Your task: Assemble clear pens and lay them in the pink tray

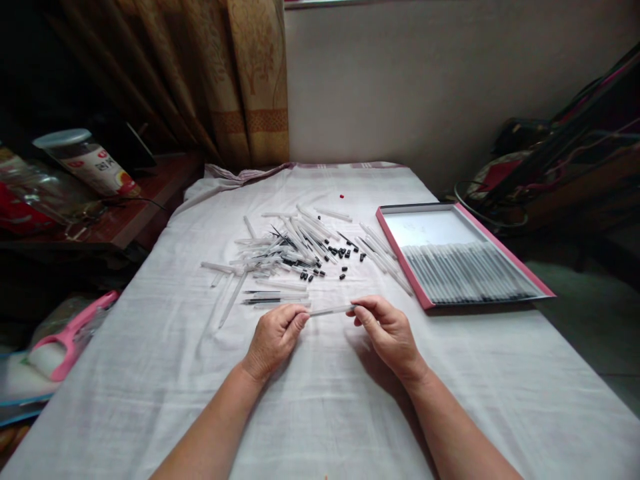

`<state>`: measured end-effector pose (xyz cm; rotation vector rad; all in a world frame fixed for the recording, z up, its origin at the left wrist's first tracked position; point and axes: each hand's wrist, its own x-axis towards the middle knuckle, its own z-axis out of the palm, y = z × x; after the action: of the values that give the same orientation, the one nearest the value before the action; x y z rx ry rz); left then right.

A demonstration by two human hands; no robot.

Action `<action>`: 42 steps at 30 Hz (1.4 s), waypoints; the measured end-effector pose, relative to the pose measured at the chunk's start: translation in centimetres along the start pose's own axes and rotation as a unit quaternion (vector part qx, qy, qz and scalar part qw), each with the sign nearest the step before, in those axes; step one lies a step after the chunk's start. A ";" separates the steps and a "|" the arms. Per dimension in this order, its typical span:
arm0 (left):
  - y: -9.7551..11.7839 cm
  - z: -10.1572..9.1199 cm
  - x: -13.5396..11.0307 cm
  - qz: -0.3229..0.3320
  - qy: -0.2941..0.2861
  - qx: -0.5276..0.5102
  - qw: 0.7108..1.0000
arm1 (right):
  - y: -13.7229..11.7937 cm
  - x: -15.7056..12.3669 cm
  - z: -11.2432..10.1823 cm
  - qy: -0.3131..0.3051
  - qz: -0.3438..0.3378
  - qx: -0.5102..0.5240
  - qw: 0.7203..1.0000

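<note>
Both of my hands pinch one clear pen barrel [331, 311] just above the white cloth. My left hand [274, 338] grips its left end with curled fingers. My right hand [386, 328] pinches its right end between thumb and fingertips. Just beyond my hands lies a loose heap of clear pen tubes [285, 248], thin black refills and several small black caps [341, 253]. A few assembled pens [273, 297] lie side by side in front of my left hand.
A pink-rimmed tray [429, 300] at the right holds a row of finished pens [467, 270]. A tiny red piece [341, 197] lies further back. A jar [87, 162] stands on the wooden shelf at left, and a pink tool [70, 337] lies below it.
</note>
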<state>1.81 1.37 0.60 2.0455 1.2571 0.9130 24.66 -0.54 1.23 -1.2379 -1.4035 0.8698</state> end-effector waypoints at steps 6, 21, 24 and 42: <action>-0.6 0.4 0.0 -0.044 0.039 -0.056 0.997 | -0.3 0.2 0.7 0.001 0.075 0.048 0.996; -0.1 0.5 0.4 -0.144 0.095 -0.189 0.967 | 0.0 0.3 1.1 -0.046 0.160 0.087 0.982; -0.2 0.4 0.5 -0.172 0.072 -0.222 0.957 | 0.3 0.1 1.2 -0.057 0.108 0.050 0.991; -1.6 -3.6 6.3 -0.043 -0.004 0.049 0.998 | 2.4 1.0 -0.8 0.010 -0.011 -0.191 0.981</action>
<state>0.15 8.18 3.20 2.0499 1.3995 0.8175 26.08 0.84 -0.68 -1.5092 -1.6151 0.5850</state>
